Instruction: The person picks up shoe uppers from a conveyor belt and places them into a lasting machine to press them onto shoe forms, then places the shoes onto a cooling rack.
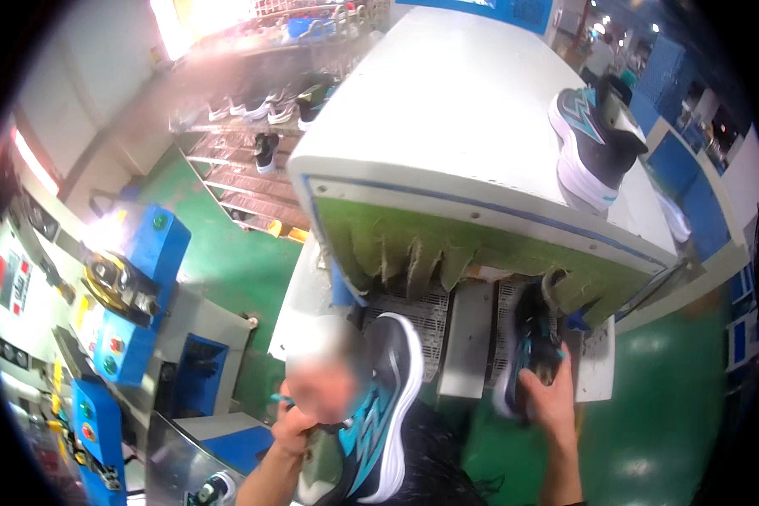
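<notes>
My left hand (292, 428) is closed at the upper of a black and teal sneaker (390, 379) with a thick white sole. This shoe is tilted, its sole facing right, in front of a white machine. A blurred patch hides part of the shoe and the area above my fingers. Farther right, my right hand (551, 393) grips a second dark sneaker (527, 337) by its near end. That shoe's far end reaches under the green cloth flaps (472, 253) of the machine's opening, over the slotted conveyor (430, 325).
A similar sneaker (589, 148) stands on the white machine top (447, 93). At far left is a rack (236, 181) with several shoes. Blue control boxes (152, 278) and other machinery stand on the left. Another shoe (215, 487) lies at the lower left.
</notes>
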